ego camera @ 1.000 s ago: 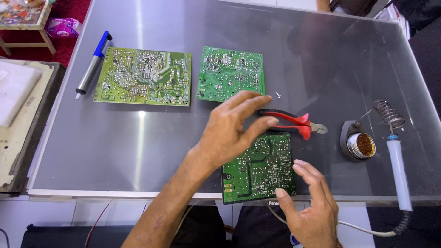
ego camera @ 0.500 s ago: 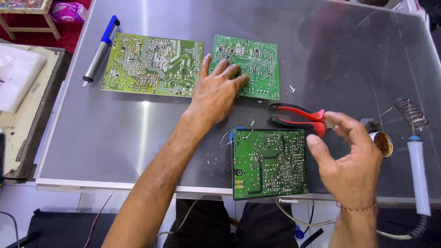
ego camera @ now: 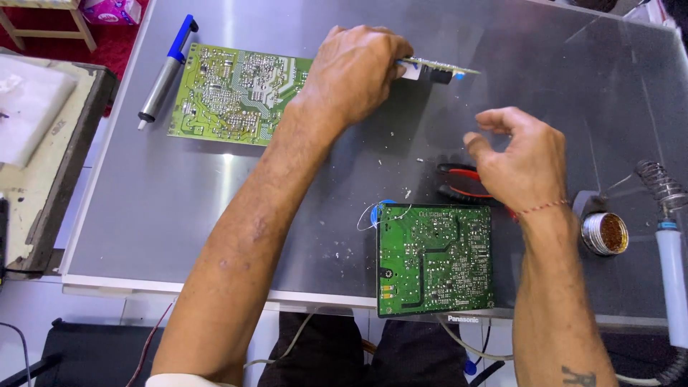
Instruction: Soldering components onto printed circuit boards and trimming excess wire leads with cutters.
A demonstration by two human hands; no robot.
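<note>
Presently, a small circuit board [ego camera: 433, 69] is gripped by the left hand [ego camera: 355, 72] at the upper centre of the frame; the board is lifted off the grey metal table [ego camera: 179, 201] and seen nearly edge-on, with its components hanging below. The fingers of that hand are closed around the board's left end. The right hand [ego camera: 519, 161] is held right of centre, half open with the fingers loosely curled and nothing in its grasp; it hovers just above the red-handled pliers [ego camera: 459, 183], which are partly hidden beneath it. A dark green circuit board [ego camera: 435, 259] is laid solder side up at the lower centre, at the table's near edge, a thin wire loop [ego camera: 373, 213] at its upper left corner. A larger light green circuit board [ego camera: 233, 93] is seen at the upper left, with a blue-topped desoldering pump [ego camera: 166, 72] just beside it. At the right edge, a soldering iron [ego camera: 671, 258] and a round tin of brass cleaning wool [ego camera: 605, 233] are noted.
</note>
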